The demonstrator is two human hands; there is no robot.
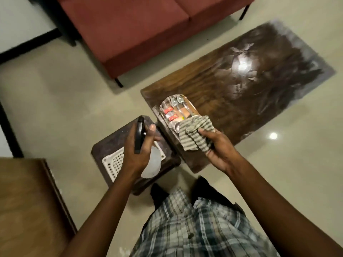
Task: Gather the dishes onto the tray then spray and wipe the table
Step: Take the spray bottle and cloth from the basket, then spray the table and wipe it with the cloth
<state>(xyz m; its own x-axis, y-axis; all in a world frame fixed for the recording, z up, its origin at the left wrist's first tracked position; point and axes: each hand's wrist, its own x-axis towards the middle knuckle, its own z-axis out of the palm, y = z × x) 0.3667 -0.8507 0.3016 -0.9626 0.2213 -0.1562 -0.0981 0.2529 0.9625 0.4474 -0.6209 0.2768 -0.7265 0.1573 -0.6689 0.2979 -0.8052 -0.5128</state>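
A pale glossy floor [65, 101] runs under a red sofa [133, 28] and a long dark wooden table [250, 80] whose top shines with streaks; a light glares off its middle. The fingers [202, 131] of the right hand [219, 149] are clamped together on a bunched cloth [196, 132], grey-green with pale stripes, which hangs over the table's near end and covers part of the tray [192, 108]. The tray is steel with rounded corners and sits at that end of the table; on it lie two spoons [177, 101] side by side, two red sachets [168, 110] whose print is too small to read, and a small steel bowl [177, 127] just beside the cloth.

The left hand [137, 151] has its fingers wrapped round the neck of a spray bottle [153, 166]; the body is cloudy white plastic with no readable label, and the spray head [139, 135] is black and stands up past the knuckles. The bottle hangs above a white perforated basket [113, 164] on a low dark stool [115, 138] beside the table. A checked garment [194, 229] fills the lower edge; a brown wooden top [27, 201] lies at lower left.
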